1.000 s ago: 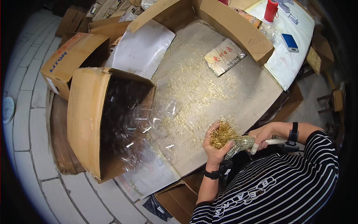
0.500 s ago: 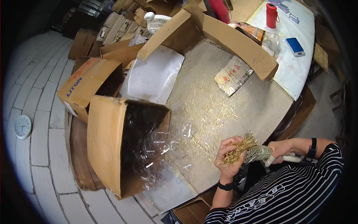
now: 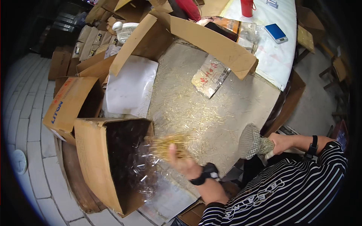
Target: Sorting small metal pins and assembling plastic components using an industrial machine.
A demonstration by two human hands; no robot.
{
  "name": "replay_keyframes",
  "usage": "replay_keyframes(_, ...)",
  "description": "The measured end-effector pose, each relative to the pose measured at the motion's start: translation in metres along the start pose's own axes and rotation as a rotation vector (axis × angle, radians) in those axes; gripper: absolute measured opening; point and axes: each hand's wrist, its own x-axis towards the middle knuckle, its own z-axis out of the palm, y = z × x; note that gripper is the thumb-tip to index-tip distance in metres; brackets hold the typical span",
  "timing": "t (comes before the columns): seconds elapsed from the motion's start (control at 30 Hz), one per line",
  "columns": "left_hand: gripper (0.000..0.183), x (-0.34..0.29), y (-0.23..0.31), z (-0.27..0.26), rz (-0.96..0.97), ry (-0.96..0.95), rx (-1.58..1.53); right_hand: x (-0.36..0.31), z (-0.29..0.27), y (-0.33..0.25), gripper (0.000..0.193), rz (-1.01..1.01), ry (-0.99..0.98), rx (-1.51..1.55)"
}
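My left hand [image 3: 185, 165], blurred by motion, is closed around a bundle of thin gold-coloured wire pieces [image 3: 167, 145], thumb up. It is over the left side of the tabletop, beside the opening of a cardboard box [image 3: 92, 158] with small clear plastic pieces [image 3: 141, 169] at its mouth. At the table's right edge, my right hand [image 3: 281, 143] grips a checkered cloth-covered tool [image 3: 249, 143] by its narrow end; its wide rounded end faces away from the hand. Loose gold wire pieces [image 3: 196, 113] lie scattered over the tabletop [image 3: 241, 105] between the hands.
Cardboard strips [image 3: 215, 39] wall off the far side of the table. A white sheet [image 3: 130, 86] and a printed plastic bag [image 3: 211, 75] lie inside them. Beyond are a blue scale [image 3: 276, 33] and a red bottle [image 3: 247, 8]. Another box [image 3: 69, 101] stands left.
My left hand has swung left with the wire bundle, away from the cloth-covered tool toward the box. My right hand still grips the tool, whose wide end now shows. The whole view has shifted.
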Motion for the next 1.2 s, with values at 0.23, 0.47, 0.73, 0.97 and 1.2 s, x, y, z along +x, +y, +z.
replay_keyframes(0.23, 0.038, 0.122, -0.026, 0.029, -0.357, 0.13, -0.693, -0.002, -0.018, 0.035, 0.011, -0.013, 0.109, 0.109)
replay_keyframes(0.47, 0.078, 0.171, -0.196, 0.065, -0.345, -0.2, 0.201, -0.013, -0.004, 0.043, 0.018, -0.157, 0.369, -0.036)
replay_keyframes(0.73, 0.02, 0.057, -0.097, 0.114, -0.297, -0.352, -0.124, -0.046, -0.005, 0.103, 0.034, 0.097, 0.67, -0.155)
replay_keyframes(0.97, 0.031, -0.137, 0.108, 0.157, 0.291, -1.287, -0.337, -0.056, -0.004, 0.179, 0.031, -0.066, 0.629, -0.112)
replay_keyframes(1.2, 0.013, -0.213, 0.121, 0.17, 0.238, -1.231, -0.297, -0.065, -0.002, 0.235, 0.029, -0.209, 0.458, -0.012)
